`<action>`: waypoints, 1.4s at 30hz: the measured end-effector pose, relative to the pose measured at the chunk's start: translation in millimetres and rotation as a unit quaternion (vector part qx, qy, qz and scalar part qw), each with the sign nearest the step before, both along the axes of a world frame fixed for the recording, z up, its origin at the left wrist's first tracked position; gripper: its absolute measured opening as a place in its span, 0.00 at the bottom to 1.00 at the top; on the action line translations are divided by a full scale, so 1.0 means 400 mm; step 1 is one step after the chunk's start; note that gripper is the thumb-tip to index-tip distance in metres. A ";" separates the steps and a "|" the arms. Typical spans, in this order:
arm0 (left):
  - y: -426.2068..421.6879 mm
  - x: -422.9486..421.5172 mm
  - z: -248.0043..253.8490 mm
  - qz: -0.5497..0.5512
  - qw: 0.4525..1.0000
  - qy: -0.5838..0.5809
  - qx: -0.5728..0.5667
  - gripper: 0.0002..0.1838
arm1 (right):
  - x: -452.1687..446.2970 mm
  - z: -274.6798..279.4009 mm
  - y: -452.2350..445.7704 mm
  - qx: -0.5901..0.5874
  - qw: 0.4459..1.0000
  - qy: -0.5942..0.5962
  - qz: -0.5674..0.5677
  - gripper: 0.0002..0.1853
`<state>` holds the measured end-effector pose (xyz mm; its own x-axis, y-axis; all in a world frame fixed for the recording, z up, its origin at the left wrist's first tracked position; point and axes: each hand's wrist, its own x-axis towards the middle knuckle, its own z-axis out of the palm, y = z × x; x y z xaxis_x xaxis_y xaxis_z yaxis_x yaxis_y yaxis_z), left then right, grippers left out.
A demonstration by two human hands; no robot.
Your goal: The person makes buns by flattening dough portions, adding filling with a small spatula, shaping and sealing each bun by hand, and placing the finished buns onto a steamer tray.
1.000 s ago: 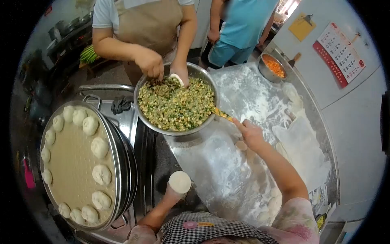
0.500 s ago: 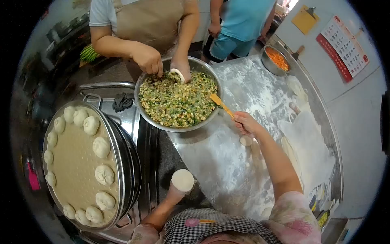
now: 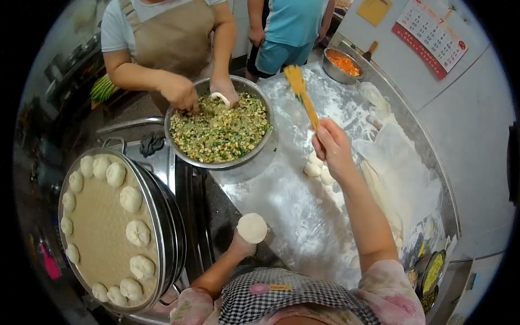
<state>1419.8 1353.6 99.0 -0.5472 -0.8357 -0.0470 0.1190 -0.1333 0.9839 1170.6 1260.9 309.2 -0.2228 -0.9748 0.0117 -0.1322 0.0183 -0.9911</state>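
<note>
My left hand supports a round dough wrapper near the table's front edge; its fingers are mostly hidden beneath the dough. In my right hand is the handle of a yellow-brown spatula, its blade raised above the floured table, right of the bowl. The large metal bowl holds chopped green and yellow filling. A co-worker in a tan apron has both hands over this filling, one hand with a dough wrapper. Several small dough pieces lie below my right hand.
At the left stands a stacked steamer, its top tray ringed with buns. A bowl of orange filling sits at the table's far edge. White cloth-like sheeting covers the table's right side. Another person stands beyond.
My right hand has lifted the spatula up and away from the bowl's filling. The left hand still carries its wrapper. My view has shifted somewhat, uncovering more dough pieces.
</note>
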 end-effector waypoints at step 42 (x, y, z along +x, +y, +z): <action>0.005 0.093 0.002 0.087 0.993 -0.033 0.068 0.10 | -0.075 -0.479 -0.132 -0.024 0.823 0.554 0.123 0.05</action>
<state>1457.1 1355.7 99.7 -0.3873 -0.9008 -0.1963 0.0878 -0.2480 0.9648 1140.8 1208.0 117.5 0.1543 -0.9813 0.1151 -0.9495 -0.1795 -0.2575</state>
